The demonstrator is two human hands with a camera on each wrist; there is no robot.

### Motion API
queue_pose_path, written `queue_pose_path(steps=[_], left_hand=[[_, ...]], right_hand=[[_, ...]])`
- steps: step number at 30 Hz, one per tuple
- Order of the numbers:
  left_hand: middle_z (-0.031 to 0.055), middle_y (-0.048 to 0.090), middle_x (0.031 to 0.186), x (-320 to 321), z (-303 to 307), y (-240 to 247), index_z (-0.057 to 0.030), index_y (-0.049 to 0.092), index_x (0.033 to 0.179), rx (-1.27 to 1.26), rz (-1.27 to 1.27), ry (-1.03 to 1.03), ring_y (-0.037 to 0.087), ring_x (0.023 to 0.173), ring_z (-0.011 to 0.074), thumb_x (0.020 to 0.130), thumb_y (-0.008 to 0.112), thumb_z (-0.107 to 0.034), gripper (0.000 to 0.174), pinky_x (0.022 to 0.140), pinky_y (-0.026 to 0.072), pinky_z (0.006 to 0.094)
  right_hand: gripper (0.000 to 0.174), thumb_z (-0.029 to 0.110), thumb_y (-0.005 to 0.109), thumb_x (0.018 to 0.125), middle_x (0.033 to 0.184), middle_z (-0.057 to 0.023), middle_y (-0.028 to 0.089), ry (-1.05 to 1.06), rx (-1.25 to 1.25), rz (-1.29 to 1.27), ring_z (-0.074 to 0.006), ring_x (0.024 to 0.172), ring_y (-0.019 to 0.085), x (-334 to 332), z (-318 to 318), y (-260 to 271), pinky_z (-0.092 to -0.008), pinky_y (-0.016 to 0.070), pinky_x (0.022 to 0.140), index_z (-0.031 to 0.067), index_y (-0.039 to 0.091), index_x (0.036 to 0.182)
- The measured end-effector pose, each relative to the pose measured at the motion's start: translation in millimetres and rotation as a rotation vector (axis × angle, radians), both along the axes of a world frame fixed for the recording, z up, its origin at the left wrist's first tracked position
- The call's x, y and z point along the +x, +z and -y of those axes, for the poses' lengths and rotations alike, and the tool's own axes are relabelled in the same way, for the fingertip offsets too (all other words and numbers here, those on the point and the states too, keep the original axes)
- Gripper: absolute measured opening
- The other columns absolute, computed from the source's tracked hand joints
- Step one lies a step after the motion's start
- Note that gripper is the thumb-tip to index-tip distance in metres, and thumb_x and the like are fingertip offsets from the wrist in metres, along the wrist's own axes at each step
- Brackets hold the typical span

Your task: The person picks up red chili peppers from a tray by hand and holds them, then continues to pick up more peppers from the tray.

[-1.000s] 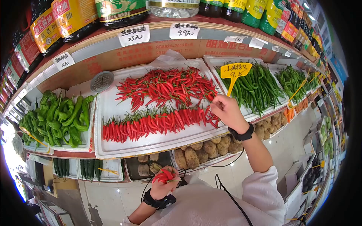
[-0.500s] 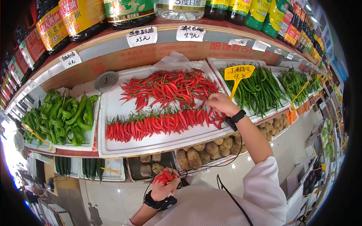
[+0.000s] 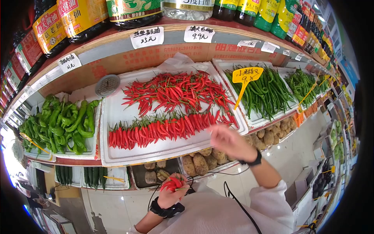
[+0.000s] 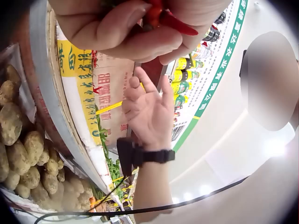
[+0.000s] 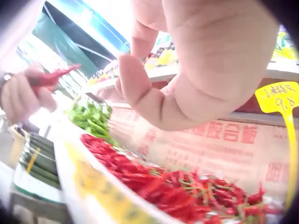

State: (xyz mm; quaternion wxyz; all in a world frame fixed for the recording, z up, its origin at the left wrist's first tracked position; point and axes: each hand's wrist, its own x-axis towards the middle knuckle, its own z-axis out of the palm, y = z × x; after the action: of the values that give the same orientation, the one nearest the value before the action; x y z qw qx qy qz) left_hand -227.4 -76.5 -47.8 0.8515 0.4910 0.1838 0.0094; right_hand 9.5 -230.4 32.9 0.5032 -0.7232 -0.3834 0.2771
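Down by the body in the head view, my left hand (image 3: 166, 198) grips a small bunch of red chilies (image 3: 171, 185); the left wrist view catches one red tip (image 4: 178, 23) poking out between the fingers. My right hand (image 3: 226, 141), blurred, hovers over the front edge of a white foam tray (image 3: 128, 155), its fingers loosely bent and holding nothing. Inside the tray, a neat row of red chilies (image 3: 156, 132) lies along the front, stems pointing back. Behind it spreads a loose pile of red chilies (image 3: 175, 91), trailing down at the right end.
Green peppers (image 3: 66, 123) fill a tray at left, long green chilies (image 3: 267, 91) one at right with a yellow price sign (image 3: 247, 74). A grey drain-like disc (image 3: 107, 85) sits at the back left. Potatoes (image 3: 200, 163) lie below, sauce bottles (image 3: 134, 11) above. A black cable (image 3: 241, 206) crosses the body.
My right hand has come away from the right end of the chilies, moving toward the body and the tray's front edge. My left hand stays low with its chilies.
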Motion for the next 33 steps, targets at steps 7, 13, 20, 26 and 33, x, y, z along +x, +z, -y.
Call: queue_pose_path(steps=[7, 13, 20, 26, 33], left_hand=[[0.0076, 0.057, 0.086, 25.7, 13.1, 0.5, -0.0022, 0.046, 0.107, 0.5, 0.279, 0.088, 0.06, 0.073, 0.0104, 0.08, 0.066, 0.005, 0.034, 0.06, 0.049, 0.0266], [0.0196, 0.066, 0.094, 31.6, 18.6, 4.7, -0.0028, 0.044, 0.12, 0.941, 0.227, -0.043, 0.068, 0.082, 0.0363, 0.076, 0.071, -0.014, 0.053, 0.066, 0.0555, 0.04], [0.0211, 0.062, 0.104, 28.7, 40.9, 2.2, 0.0025, 0.044, 0.126, 1.175, 0.228, -0.062, 0.065, 0.085, 0.0373, 0.072, 0.071, -0.01, 0.061, 0.073, 0.0529, 0.0433], [0.0184, 0.058, 0.116, 28.7, 76.9, 7.1, 0.0001, 0.048, 0.129, 1.399, 0.048, 0.112, 0.058, 0.103, 0.0335, 0.074, 0.067, -0.019, 0.061, 0.085, 0.0467, 0.0414], [0.0058, 0.049, 0.121, 25.8, 120.9, 16.1, -0.0101, 0.062, 0.118, 1.666, -0.305, 0.355, 0.05, 0.103, 0.0246, 0.082, 0.066, -0.033, 0.043, 0.086, 0.0362, 0.0398]], right_hand=[[0.09, 0.014, 0.078, 0.078, 0.13, -0.009, 0.044, 0.136, 0.147, -0.083, -0.0165, 0.116, 0.049, -123.9, -3.5, -43.7, -0.0323, 0.043, 0.096, 0.0082, 0.021, 0.148], [0.084, 0.014, 0.076, 0.081, 0.131, -0.0114, 0.046, -0.19, 0.285, -0.501, -0.0217, 0.119, 0.05, -150.1, -13.3, -81.9, -0.0368, 0.0396, 0.102, 0.007, 0.023, 0.146], [0.037, 0.017, 0.046, 0.098, 0.12, -0.0175, 0.058, -0.299, 0.433, -0.89, -0.0272, 0.117, 0.054, -148.2, -6.4, -80.3, -0.0399, 0.0385, 0.106, 0.0014, 0.041, 0.13], [0.029, 0.018, 0.045, 0.098, 0.119, -0.018, 0.06, -0.185, 0.557, -1.281, -0.0295, 0.117, 0.055, -128.7, 4.7, -102.6, -0.0398, 0.0396, 0.105, -0.0006, 0.052, 0.119], [0.023, 0.014, 0.045, 0.096, 0.117, -0.0163, 0.06, -0.076, 0.35, -1.473, -0.0286, 0.111, 0.056, -103.4, 21.3, -120.3, -0.0403, 0.0427, 0.1, 0.0017, 0.057, 0.112]])
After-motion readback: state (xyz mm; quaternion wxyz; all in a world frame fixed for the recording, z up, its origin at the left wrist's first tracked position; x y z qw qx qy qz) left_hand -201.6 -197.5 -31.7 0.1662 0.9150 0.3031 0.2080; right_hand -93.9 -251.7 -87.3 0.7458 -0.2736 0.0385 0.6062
